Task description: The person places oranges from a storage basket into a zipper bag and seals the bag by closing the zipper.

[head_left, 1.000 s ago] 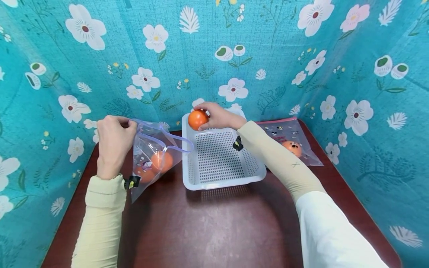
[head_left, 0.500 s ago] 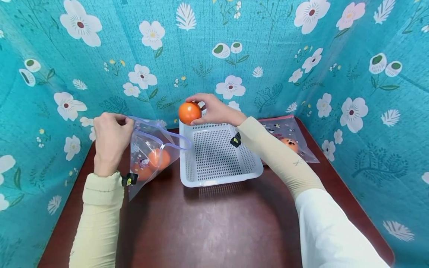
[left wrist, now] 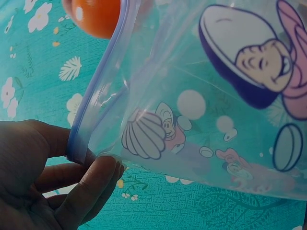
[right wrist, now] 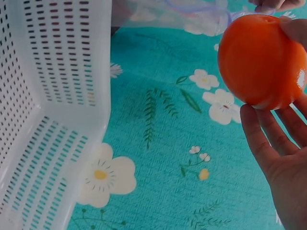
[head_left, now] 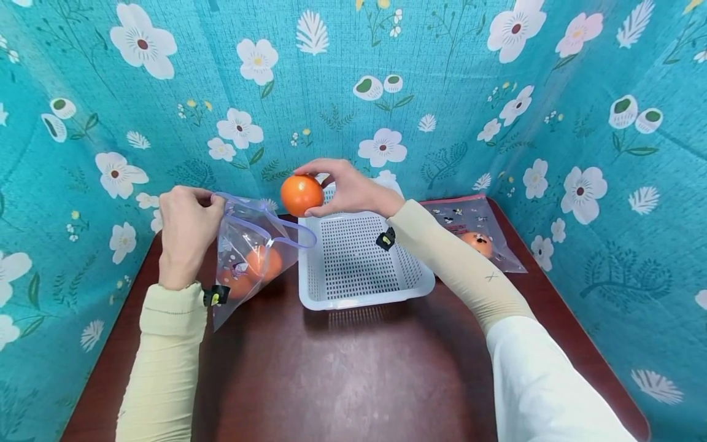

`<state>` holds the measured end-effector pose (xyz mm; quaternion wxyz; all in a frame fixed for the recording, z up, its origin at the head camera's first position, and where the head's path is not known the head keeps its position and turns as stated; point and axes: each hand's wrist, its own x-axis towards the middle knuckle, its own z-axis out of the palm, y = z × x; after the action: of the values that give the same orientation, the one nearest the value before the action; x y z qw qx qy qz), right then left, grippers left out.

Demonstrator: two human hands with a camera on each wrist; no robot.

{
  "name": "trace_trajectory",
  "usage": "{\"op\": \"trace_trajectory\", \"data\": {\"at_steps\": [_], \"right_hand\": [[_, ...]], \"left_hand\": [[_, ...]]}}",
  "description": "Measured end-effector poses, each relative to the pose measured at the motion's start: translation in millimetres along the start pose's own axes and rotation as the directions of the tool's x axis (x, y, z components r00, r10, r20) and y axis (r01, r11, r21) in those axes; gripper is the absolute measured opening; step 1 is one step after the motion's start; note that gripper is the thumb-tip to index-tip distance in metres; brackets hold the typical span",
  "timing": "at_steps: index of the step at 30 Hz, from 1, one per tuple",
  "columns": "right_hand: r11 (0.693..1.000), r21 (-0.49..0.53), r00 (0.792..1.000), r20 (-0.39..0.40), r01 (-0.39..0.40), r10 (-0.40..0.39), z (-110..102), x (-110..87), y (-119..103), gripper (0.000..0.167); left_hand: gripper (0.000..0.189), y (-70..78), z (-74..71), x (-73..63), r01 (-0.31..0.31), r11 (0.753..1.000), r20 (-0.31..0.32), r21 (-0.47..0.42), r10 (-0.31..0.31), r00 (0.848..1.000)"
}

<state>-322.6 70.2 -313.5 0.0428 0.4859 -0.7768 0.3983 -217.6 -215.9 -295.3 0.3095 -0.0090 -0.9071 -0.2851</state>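
Note:
My left hand pinches the top corner of a clear zip bag with a purple zip edge, its mouth gaping toward the basket. Two orange round fruits lie inside it. In the left wrist view, thumb and fingers grip the end of the purple zip, and cartoon prints show on the plastic. My right hand holds an orange round fruit, perhaps a persimmon or tomato, between thumb and fingers. The fruit is raised over the basket's far left corner, just right of the bag's mouth.
A white perforated basket stands mid-table with a bare bottom. To its right lies another zip bag with a red zip, holding an orange fruit. Floral turquoise cloth rises behind and beside the dark red table.
My right hand has carried the orange fruit left, from above the basket toward the bag's mouth. My left hand keeps its hold on the bag, almost still.

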Motion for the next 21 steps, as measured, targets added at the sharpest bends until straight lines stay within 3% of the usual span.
{"op": "trace_trajectory", "data": {"at_steps": [4, 12, 21], "right_hand": [[0.999, 0.028, 1.0, -0.003, 0.018, -0.018, 4.8, 0.0, -8.0, 0.069], [0.995, 0.098, 0.997, 0.077, 0.017, -0.025, 16.6, -0.9, -26.3, 0.066], [0.991, 0.135, 0.995, 0.095, 0.022, -0.035, 27.3, 2.9, -28.3, 0.061]], "left_hand": [[0.03, 0.4, 0.1, -0.4, 0.01, 1.0, 0.009, 0.001, -0.01, 1.0], [0.031, 0.4, 0.7, -2.2, 0.015, 1.0, 0.019, 0.006, -0.015, 1.0], [0.028, 0.5, 1.9, -1.3, 0.008, 1.0, 0.02, 0.007, -0.008, 1.0]]}}
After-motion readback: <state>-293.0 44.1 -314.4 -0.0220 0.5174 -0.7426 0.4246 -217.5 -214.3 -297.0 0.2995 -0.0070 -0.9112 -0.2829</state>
